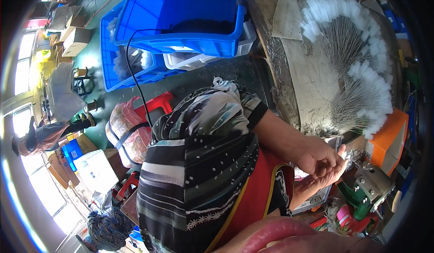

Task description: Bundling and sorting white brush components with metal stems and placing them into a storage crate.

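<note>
My left hand (319, 157) is bent over my right hand (326, 177), with its fingers curled in toward the other palm. The right hand faces it with fingers partly bent and their tips showing beyond. Both look closed around something too small or hidden to make out. Just beyond them stands a green and grey metal hand-operated machine (361, 196). On the workbench (312, 77) lie large fanned bundles of thin wire-stemmed brushes (350, 49) with white bristle ends, apart from both hands.
An orange open box (389, 142) stands beside the brushes. Blue plastic crates (181, 43) are stacked by the bench, over a white crate (203, 59). A red stool (160, 104) and a pink patterned cushion (129, 126) are near me. Another person (49, 135) stands by the windows.
</note>
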The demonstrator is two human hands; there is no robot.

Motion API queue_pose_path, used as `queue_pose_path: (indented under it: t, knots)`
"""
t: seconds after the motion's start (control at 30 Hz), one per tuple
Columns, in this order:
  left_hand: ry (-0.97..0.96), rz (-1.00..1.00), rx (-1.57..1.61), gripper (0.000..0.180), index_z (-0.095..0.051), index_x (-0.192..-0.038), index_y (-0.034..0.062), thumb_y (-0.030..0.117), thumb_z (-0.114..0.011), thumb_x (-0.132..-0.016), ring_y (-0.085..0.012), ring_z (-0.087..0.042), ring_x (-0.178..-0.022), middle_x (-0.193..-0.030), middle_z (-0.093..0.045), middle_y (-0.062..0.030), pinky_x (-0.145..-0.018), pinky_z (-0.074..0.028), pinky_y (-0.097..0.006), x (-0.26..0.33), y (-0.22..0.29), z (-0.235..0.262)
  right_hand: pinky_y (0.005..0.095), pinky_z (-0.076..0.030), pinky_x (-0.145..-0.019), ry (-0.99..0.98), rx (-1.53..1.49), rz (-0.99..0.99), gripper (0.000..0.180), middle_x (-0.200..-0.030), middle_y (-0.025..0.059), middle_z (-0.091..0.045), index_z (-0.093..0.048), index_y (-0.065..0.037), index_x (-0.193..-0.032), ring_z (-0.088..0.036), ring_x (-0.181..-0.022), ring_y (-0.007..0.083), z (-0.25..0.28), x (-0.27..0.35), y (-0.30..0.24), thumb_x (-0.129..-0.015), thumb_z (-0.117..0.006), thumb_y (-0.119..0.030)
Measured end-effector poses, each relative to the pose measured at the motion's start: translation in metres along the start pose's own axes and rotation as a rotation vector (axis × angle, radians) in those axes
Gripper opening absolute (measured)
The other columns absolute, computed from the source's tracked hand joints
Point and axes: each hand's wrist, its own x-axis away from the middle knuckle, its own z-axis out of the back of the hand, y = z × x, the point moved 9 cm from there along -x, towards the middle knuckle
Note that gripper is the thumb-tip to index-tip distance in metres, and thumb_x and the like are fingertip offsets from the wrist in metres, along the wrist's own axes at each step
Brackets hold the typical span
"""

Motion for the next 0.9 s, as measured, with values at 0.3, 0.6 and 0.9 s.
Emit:
queue_pose_path:
  t: [0.3, 0.6, 0.9]
  knots:
    - [-0.175, 0.117, -0.137, 0.017, -0.052, -0.090, 0.0023, -0.005, -0.049, -0.074, -0.0086, -0.051, -0.062, -0.077, -0.054, -0.0016, -0.054, -0.042, -0.019, 0.005, -0.028, -0.027, 0.0208, -0.039, -0.051, 0.325, 0.225, 0.190, 0.018, -0.067, 0.0013, -0.049, -0.055, -0.001, -0.085, -0.048, -0.060, 0.0094, 0.042, 0.056, -0.018, -0.084, -0.048, -0.017]
    - [0.167, -0.270, -0.876, 0.014, -0.057, -0.093, -0.0003, 0.003, -0.055, -0.079, -0.0072, -0.049, -0.065, -0.081, -0.057, -0.0037, -0.061, -0.042, -0.021, -0.021, 0.025, 0.015, 0.0233, -0.045, -0.063, 0.434, 0.158, 0.496, 0.013, -0.075, 0.0089, -0.058, -0.055, 0.007, -0.086, -0.055, -0.065, 0.0123, 0.041, 0.084, -0.029, -0.078, -0.055, -0.003]
    - [0.076, -0.363, -0.867, 0.010, -0.053, -0.090, -0.0009, 0.003, -0.049, -0.083, -0.0151, -0.055, -0.073, -0.083, -0.057, -0.0096, -0.066, -0.048, -0.026, -0.079, 0.055, 0.005, 0.0220, -0.042, -0.056, 0.647, 0.360, 0.581, 0.015, -0.072, 0.0075, -0.058, -0.058, 0.003, -0.085, -0.053, -0.059, 0.0109, 0.101, 0.120, -0.068, -0.077, -0.057, -0.010]
